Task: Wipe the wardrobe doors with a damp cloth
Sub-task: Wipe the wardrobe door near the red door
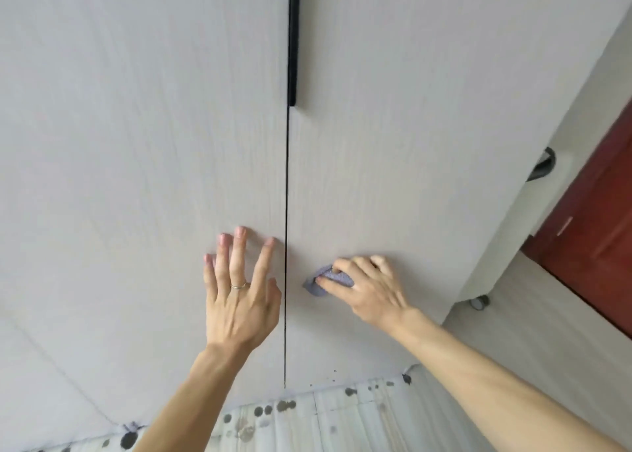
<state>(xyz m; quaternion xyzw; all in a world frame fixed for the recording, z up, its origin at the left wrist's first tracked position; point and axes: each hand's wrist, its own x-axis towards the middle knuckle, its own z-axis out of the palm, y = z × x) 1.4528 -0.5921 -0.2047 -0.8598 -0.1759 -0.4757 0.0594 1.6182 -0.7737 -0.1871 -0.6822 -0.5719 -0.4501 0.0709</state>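
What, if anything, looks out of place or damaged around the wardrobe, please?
Dark blotches dot the pale floor along the wardrobe's foot, with small specks near the lower edge of the right door; they look like stains, though I cannot tell what.

A single head-worn wide-angle camera faces the wardrobe doors [136,126] from close range, tilted downward so the panels fill nearly the whole frame. The seam [286,246] between them runs from 12 toward 6 o'clock, while a strip of floor [533,321] and a red door [588,246] show at 3 to 4 o'clock.
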